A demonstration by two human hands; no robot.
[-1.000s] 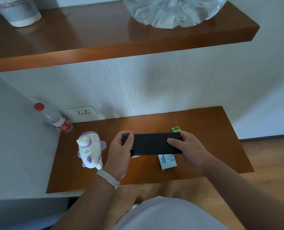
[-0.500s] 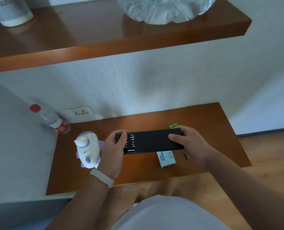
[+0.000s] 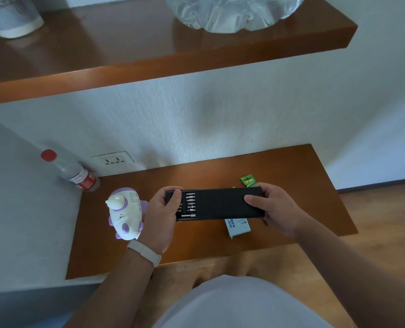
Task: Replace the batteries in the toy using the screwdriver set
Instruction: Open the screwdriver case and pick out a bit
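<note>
While the left hand (image 3: pixel 161 216) grips one end and the right hand (image 3: pixel 275 209) grips the other, the long black rectangular screwdriver-set case (image 3: pixel 220 204) sits level and crosswise just above the lower brown wooden shelf (image 3: pixel 291 166). The left thumb lies over the top of the case's left end with the fingers curled beneath. Beside that thumb the inner tray shows, with a row of small silver bits (image 3: pixel 190 202) in it. The right hand wraps the closed end, its thumb flat along the near face.

Just left of the left hand, the white and purple plastic toy (image 3: pixel 125 213) stands on the shelf. Whether it touches the hand cannot be told. A small green battery pack (image 3: pixel 247 181) lies on the shelf behind the case's right end, and a pale blue printed cardboard box (image 3: pixel 238 227) lies partly hidden under the case.

A white wristband (image 3: pixel 144 252) circles the left wrist. In the back left corner a clear plastic bottle with a red cap (image 3: pixel 76 172) stands beside a white wall socket (image 3: pixel 112 159). On the upper wooden shelf (image 3: pixel 149 67) stand a pale paper cup (image 3: pixel 14 17) and a large clear water jug (image 3: pixel 232 13).
</note>
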